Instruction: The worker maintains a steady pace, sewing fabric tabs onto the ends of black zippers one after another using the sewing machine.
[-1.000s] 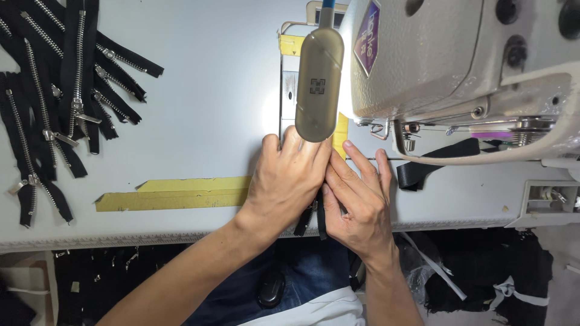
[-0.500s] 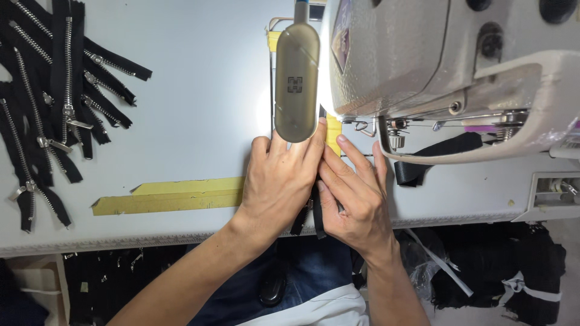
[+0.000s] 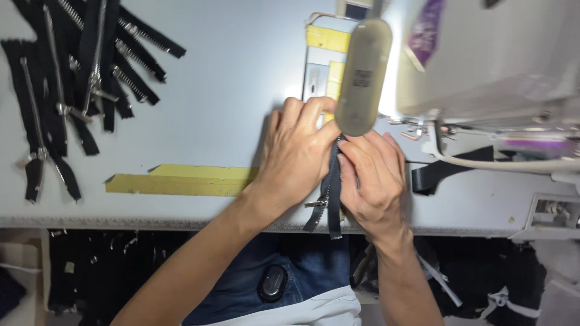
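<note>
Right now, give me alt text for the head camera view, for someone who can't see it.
Two bare hands, left hand and right hand, press a black zipper flat on a grey sewing table, just in front of a white sewing machine. A pile of black zippers lies at far left, and yellow tape strips run along the table's near edge.

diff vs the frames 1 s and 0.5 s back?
The black zipper now shows between the hands, its end hanging over the table edge; earlier it was mostly covered. Left hand and right hand stay pressed on it below the lamp. Zipper pile and yellow tape unchanged.
</note>
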